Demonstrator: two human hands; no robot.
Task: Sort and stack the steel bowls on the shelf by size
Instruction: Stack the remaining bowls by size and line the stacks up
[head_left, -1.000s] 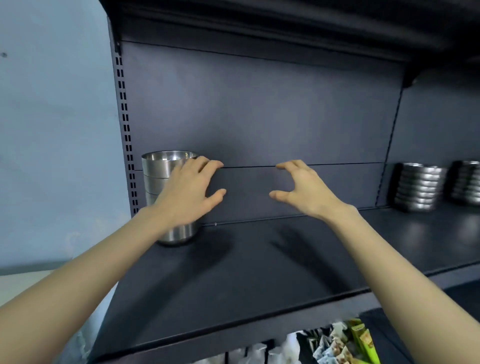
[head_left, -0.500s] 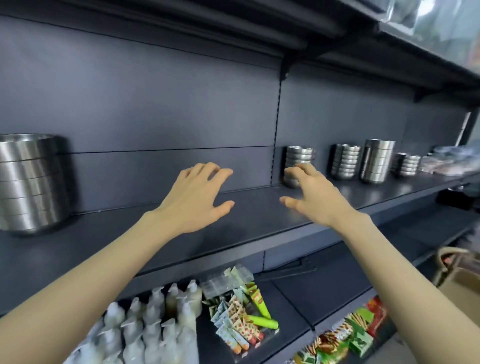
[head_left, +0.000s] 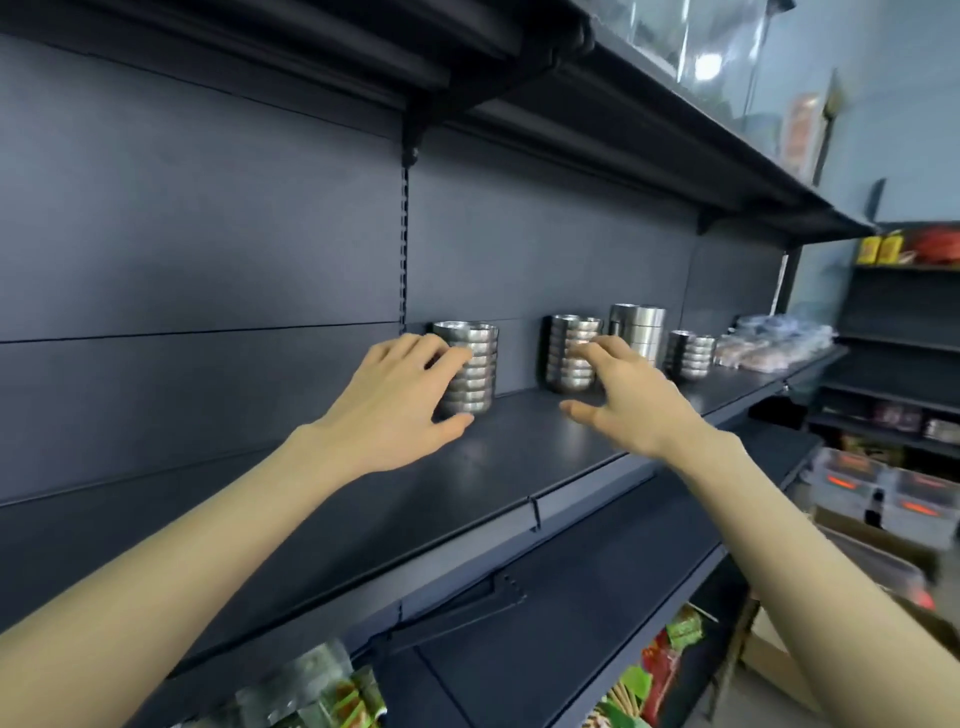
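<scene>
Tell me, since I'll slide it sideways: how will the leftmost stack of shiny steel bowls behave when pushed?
The stack of shiny steel bowls is tall and narrow, so a high push may tip it. Polished steel on the smooth dark shelf probably slides easily.

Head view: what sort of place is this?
Most likely a small retail shop. Long dark metal shelving with a slotted upright, steel bowl stacks set out in a row like stock, and packaged goods on the lower shelf and on the far rack.
</scene>
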